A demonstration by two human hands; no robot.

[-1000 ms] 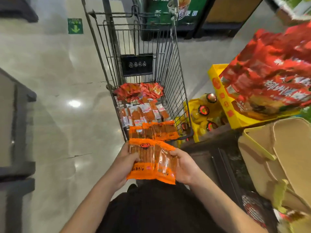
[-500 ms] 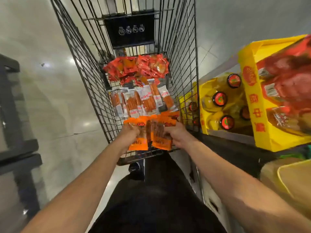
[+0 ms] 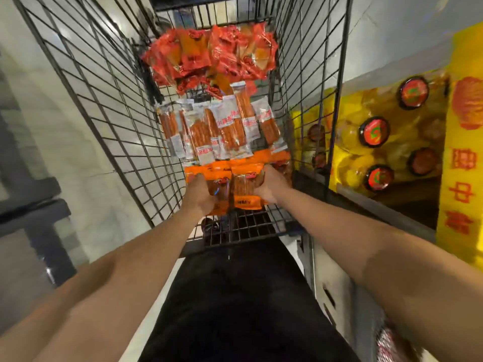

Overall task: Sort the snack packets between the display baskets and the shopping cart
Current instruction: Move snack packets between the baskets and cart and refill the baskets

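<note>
Hands: left, right grip orange packets inside cart; bare wire floor nearside.

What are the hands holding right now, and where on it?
Both hold the orange snack packets inside the shopping cart: left hand grips their left edge, right hand their right edge.

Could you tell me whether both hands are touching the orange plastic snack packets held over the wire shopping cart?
Touching. The head view shows the left hand and right hand gripping opposite edges of the orange plastic snack packets.
</note>
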